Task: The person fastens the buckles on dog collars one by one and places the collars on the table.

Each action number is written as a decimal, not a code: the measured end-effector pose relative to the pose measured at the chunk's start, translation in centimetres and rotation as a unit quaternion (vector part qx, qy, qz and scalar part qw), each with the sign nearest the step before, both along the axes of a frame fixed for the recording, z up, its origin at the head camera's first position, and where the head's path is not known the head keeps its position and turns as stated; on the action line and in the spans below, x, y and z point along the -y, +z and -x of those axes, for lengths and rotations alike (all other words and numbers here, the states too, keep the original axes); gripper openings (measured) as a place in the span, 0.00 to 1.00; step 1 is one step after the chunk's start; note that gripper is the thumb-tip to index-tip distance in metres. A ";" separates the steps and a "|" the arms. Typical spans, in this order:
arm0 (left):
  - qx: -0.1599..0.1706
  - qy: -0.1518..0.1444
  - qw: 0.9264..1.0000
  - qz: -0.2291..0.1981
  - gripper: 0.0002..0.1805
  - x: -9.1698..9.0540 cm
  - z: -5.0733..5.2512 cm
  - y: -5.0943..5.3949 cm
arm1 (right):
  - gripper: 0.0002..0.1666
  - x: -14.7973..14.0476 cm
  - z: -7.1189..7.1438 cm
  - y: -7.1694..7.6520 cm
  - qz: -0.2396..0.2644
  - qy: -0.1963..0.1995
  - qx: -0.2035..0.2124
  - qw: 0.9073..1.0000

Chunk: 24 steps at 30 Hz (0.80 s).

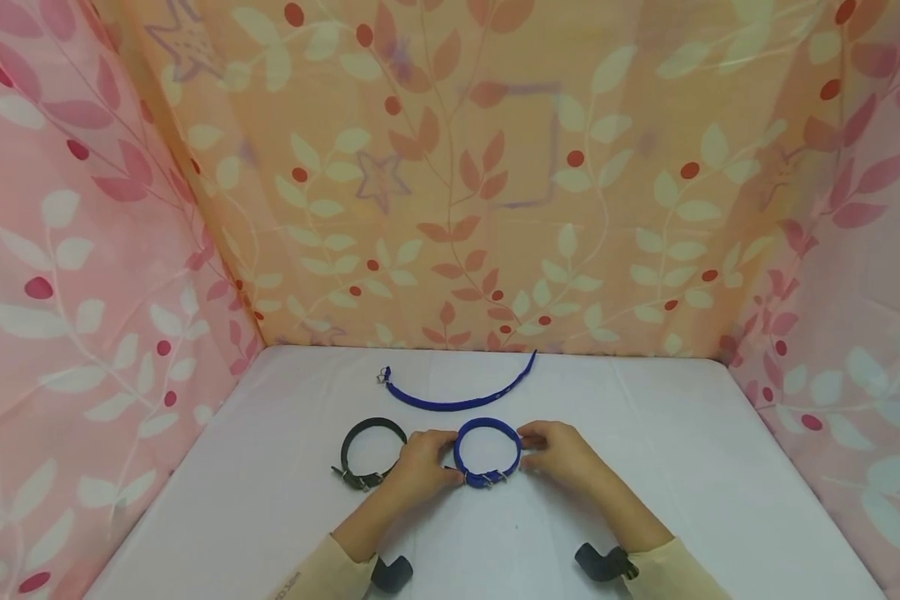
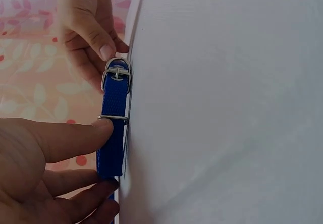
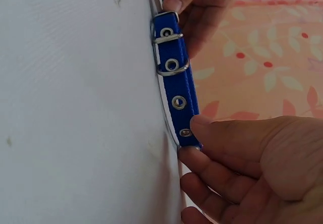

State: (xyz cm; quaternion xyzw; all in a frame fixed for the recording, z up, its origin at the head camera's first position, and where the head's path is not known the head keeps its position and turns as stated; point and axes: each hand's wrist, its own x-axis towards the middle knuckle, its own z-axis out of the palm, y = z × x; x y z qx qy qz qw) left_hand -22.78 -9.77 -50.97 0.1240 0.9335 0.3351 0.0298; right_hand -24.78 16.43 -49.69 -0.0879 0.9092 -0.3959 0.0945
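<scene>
A blue collar (image 1: 484, 481), buckled into a ring, stands on the white table between my hands. My left hand (image 1: 422, 463) pinches its left side, thumb by a metal loop (image 2: 114, 118) and fingers at the strap's tip. On the right side, my right hand (image 1: 566, 457) holds the strap between thumb and fingers. The metal buckle (image 2: 117, 75) shows in the left wrist view. Eyelets (image 3: 178, 102) line the band in the right wrist view. Left of it, a dark collar (image 1: 348, 443), also closed into a ring, is partly hidden behind my left hand.
Behind the rings lies a second blue collar (image 1: 450, 407), unfastened and curved, its buckle end to the left. The white table (image 1: 690, 458) ends at patterned curtains (image 1: 450, 208) at the back and both sides.
</scene>
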 end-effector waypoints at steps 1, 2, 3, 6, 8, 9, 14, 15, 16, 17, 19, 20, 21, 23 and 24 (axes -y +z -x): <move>0.004 0.000 1.000 0.003 0.36 0.0 0.0 0.1 | 0.28 -0.1 0.0 0.1 0.001 -0.001 0.002 1.000; 0.006 0.000 1.000 0.006 0.36 0.0 0.0 0.2 | 0.27 -0.1 0.0 0.2 0.001 0.000 -0.001 1.000; 0.009 0.000 1.000 0.009 0.36 0.0 0.0 0.4 | 0.27 -0.1 0.1 0.2 0.001 -0.001 -0.001 1.000; 0.012 -0.003 1.000 0.013 0.36 0.1 0.0 0.7 | 0.24 -0.1 0.2 0.3 0.002 0.001 -0.007 1.000; 0.014 -0.005 1.000 0.019 0.36 0.2 0.0 0.8 | 0.23 -0.1 0.2 0.4 0.003 0.007 -0.014 1.000; 0.015 -0.006 1.000 0.020 0.36 0.2 0.0 0.9 | 0.22 -0.1 0.2 0.5 0.005 0.006 -0.015 1.000; 0.023 -0.025 0.999 0.005 0.33 0.5 0.0 1.5 | 0.19 -0.6 0.2 1.4 -0.004 -0.003 -0.030 1.000; 0.026 -0.029 0.999 -0.003 0.32 0.5 0.0 1.7 | 0.19 -0.7 0.3 1.6 -0.004 -0.007 -0.033 0.999; 0.029 -0.033 0.999 -0.012 0.32 0.6 0.0 1.9 | 0.19 -0.9 0.3 1.8 -0.004 -0.011 -0.036 0.999; 0.031 -0.036 0.999 -0.019 0.31 0.7 0.0 2.2 | 0.19 -1.0 0.3 2.0 -0.003 -0.013 -0.040 0.999; 0.039 -0.035 0.998 -0.031 0.30 0.9 0.0 2.9 | 0.19 -1.4 0.5 2.5 0.000 -0.017 -0.054 0.998; 0.040 -0.034 0.998 -0.036 0.30 1.0 0.0 3.4 | 0.19 -1.6 0.6 2.7 0.001 -0.017 -0.065 0.998; 0.040 -0.032 0.998 -0.038 0.30 1.2 0.0 3.8 | 0.19 -1.8 0.7 2.9 0.001 -0.017 -0.076 0.997; 0.037 -0.022 0.998 -0.035 0.29 1.5 0.1 4.7 | 0.19 -2.2 0.9 3.3 0.000 -0.017 -0.097 0.995; 0.034 -0.018 0.999 -0.036 0.29 1.7 0.1 5.2 | 0.19 -2.4 1.0 3.5 -0.001 -0.017 -0.106 0.994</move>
